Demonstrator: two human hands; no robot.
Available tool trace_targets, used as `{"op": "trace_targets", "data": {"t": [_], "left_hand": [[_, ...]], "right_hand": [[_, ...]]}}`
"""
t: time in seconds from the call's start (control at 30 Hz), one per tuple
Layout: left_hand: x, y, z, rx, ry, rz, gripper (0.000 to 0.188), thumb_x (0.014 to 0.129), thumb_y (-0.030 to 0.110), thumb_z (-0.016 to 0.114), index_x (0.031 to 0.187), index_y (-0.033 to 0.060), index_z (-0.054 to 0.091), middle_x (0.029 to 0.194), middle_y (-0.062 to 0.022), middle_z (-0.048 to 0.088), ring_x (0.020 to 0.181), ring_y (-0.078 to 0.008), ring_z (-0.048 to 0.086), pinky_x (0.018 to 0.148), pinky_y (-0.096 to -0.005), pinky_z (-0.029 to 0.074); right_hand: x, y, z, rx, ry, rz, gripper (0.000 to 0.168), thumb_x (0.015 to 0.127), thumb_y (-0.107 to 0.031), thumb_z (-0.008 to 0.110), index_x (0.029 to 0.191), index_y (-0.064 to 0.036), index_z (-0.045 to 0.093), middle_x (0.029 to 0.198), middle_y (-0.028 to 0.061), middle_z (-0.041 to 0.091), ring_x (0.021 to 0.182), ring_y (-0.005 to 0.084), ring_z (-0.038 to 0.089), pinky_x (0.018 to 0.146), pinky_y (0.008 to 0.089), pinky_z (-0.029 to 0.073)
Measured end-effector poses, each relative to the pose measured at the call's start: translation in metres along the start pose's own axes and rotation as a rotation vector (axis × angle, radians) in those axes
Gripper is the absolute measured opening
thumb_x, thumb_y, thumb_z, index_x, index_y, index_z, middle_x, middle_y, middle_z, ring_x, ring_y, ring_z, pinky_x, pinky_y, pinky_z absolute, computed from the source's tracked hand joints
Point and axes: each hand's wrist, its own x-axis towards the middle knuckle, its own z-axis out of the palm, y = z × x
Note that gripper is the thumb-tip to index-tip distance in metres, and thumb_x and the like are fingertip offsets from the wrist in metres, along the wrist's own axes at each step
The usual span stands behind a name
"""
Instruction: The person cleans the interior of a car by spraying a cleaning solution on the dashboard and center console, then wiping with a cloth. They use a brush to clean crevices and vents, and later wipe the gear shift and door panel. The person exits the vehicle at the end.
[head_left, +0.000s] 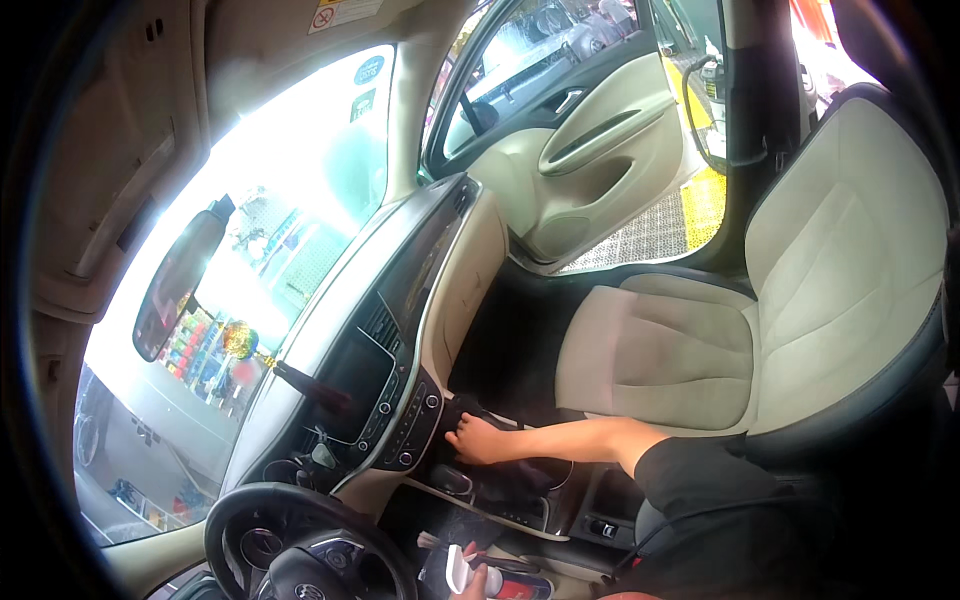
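My right hand (478, 439) reaches in at the foot of the centre console, just below the climate control panel (409, 424). Its fingers are curled against a dark, cloth-like thing (463, 406); the shadow hides most of it. Near the bottom edge my left hand (472, 583), partly cut off, grips a spray bottle (525, 586) with a white trigger head (455, 570). A brush with light bristles (429, 540) lies along the bottle, its dark handle by the fingers of the same hand. The gear lever (451, 480) stands between the two hands.
The steering wheel (217, 517) is at lower left, beside the dashboard screen (356, 390). A light passenger seat (675, 345) stands beyond my right arm. The passenger door (600, 150) is open. An ornament (240, 340) hangs by the rear-view mirror (176, 285).
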Motion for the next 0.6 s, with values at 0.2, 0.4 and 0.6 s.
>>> {"op": "trace_targets", "data": {"t": [0.2,0.4,0.6], "left_hand": [[0.005,-0.001,0.006,0.0,0.01,-0.003,0.052,0.086,0.004,0.064,0.136,-0.0011,0.051,0.122,-0.0101,0.062,0.108,-0.0178,0.059,0.097,-0.0322,0.044],[0.006,-0.005,0.007,-0.003,0.032,-0.024,0.05,0.086,0.004,0.065,0.135,-0.0006,0.052,0.12,-0.009,0.062,0.108,-0.0171,0.059,0.096,-0.0318,0.045],[0.013,-0.005,0.007,0.006,0.039,-0.029,0.049,0.086,0.005,0.066,0.133,-0.0001,0.054,0.118,-0.008,0.063,0.108,-0.0164,0.059,0.096,-0.0314,0.045]], "right_hand": [[0.003,-0.009,0.012,-0.078,0.101,-0.137,0.032,0.079,-0.028,0.062,0.1,-0.006,0.053,0.067,0.0065,0.064,0.065,0.0266,0.062,0.076,0.0399,0.037],[-0.012,-0.005,0.01,0.065,0.071,-0.236,0.044,0.081,-0.029,0.063,0.116,-0.003,0.054,0.081,0.0089,0.066,0.078,0.0265,0.063,0.079,0.0392,0.039],[0.011,-0.006,0.05,0.037,0.16,-0.309,0.036,0.083,-0.023,0.06,0.114,-0.005,0.055,0.099,0.0094,0.062,0.103,0.0248,0.058,0.09,0.0388,0.042]]}}
